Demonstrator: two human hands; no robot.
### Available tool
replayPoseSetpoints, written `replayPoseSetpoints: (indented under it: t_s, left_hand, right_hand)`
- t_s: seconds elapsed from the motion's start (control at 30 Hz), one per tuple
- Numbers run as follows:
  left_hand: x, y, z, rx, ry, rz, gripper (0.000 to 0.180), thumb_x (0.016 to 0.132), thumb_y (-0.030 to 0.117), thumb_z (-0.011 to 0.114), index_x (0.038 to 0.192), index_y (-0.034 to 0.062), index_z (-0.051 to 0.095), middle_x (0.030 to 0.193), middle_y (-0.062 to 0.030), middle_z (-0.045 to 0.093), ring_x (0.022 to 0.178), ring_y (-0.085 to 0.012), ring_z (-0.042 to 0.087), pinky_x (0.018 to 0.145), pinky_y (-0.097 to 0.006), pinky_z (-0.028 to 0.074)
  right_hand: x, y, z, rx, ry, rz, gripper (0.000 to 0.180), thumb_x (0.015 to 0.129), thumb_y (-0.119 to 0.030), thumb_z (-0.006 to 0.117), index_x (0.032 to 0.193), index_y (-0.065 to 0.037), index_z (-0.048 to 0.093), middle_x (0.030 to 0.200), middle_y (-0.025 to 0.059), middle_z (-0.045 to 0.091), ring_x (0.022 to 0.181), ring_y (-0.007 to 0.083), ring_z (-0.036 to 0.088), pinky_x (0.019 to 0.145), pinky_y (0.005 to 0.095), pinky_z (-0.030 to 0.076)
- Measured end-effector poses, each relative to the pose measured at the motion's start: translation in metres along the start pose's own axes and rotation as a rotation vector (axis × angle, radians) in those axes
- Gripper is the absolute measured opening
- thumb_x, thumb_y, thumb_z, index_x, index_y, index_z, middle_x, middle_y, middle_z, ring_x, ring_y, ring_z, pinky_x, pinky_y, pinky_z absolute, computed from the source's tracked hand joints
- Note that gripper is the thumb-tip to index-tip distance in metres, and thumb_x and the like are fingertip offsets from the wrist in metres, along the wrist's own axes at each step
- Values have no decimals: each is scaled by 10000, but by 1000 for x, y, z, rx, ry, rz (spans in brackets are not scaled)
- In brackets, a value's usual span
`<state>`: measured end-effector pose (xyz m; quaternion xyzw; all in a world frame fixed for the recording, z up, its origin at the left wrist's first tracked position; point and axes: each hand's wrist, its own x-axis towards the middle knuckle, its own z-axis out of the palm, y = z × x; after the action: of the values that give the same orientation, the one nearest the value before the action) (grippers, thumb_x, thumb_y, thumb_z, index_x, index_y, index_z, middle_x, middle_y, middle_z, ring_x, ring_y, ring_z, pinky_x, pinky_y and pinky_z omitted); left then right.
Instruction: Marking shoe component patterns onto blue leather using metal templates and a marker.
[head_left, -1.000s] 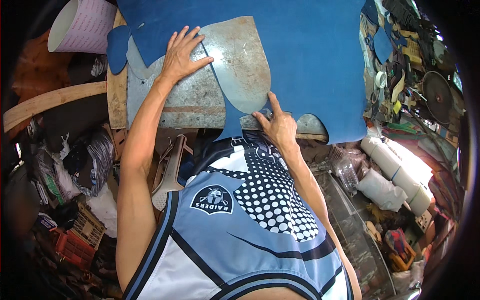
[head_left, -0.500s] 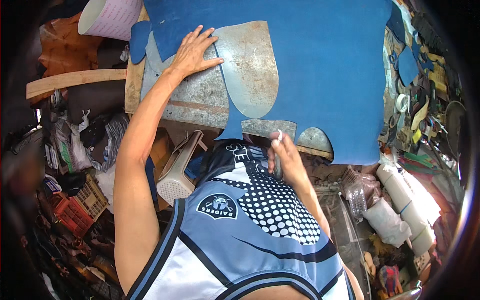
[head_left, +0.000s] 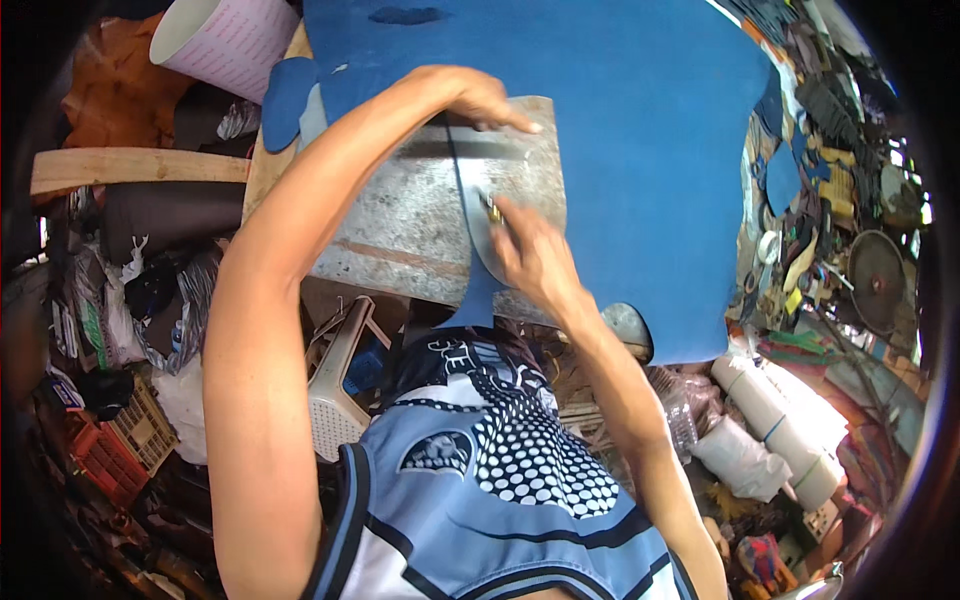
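Note:
A large blue sheet [head_left: 640, 130] lies over a scuffed grey metal plate [head_left: 390, 230]. On the sheet rests a curved grey metal template [head_left: 525, 165]. My left hand [head_left: 480, 95] reaches across and presses its fingertips on the template's top edge. My right hand [head_left: 530, 255] is closed around a small brass-tipped tool [head_left: 490, 208], whose tip touches the template's left curved edge. A narrow strip of blue [head_left: 468, 290] runs down between the template and the plate.
A white cone-shaped roll [head_left: 225, 40] and a cut blue piece [head_left: 285, 100] sit at the top left, with a wooden plank [head_left: 130, 165] below them. A white plastic chair [head_left: 345, 385], a red crate [head_left: 105, 455] and white rolls [head_left: 775, 425] crowd the floor.
My left hand slid right onto the template's top edge. My right hand came up from the sheet's lower edge to the template's curved side, now gripping a small tool.

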<state>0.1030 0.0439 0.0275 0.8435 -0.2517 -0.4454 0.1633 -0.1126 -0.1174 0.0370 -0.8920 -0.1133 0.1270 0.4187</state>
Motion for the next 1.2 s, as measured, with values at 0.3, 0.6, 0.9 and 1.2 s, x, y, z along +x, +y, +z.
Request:
replayPoseSetpoints:
  t_s: [0.3, 0.6, 0.9, 1.2]
  left_hand:
    - [27, 13, -22, -21, -260, -104, 1230, 648, 879, 620, 1485, 2, 408, 1532, -292, 344, 1415, -475, 338, 1112, -658, 282]
    - [-3, 10, -15, 28, -161, 74, 1043, 680, 847, 633, 1270, -13, 651, 1368, -285, 553, 1315, -414, 506, 1066, -552, 397]
    - [8, 10, -20, 97, -274, -3, 1125, 671, 865, 618, 1500, 126, 437, 1540, -238, 373, 1450, -416, 309, 1127, -615, 293]
    - [-3, 9, -9, 67, -103, 58, 1021, 674, 811, 667, 1281, -10, 644, 1394, -313, 513, 1372, -456, 427, 1075, -623, 346]
  right_hand:
    - [128, 3, 47, -205, 224, 13, 314, 910, -172, 574, 1172, -23, 664, 1099, 273, 668, 994, 443, 654, 835, 494, 534]
    - [131, 7, 58, -333, 195, 43, 373, 940, -227, 574, 1275, -76, 638, 1190, 266, 651, 1055, 419, 655, 905, 472, 538]
    - [133, 5, 57, -418, 177, 9, 382, 946, -218, 562, 1306, -98, 608, 1136, 261, 664, 989, 425, 668, 863, 493, 550]
    - [137, 7, 57, -462, 92, 9, 333, 949, -198, 539, 1250, -89, 630, 1009, 265, 676, 901, 436, 670, 804, 513, 555]
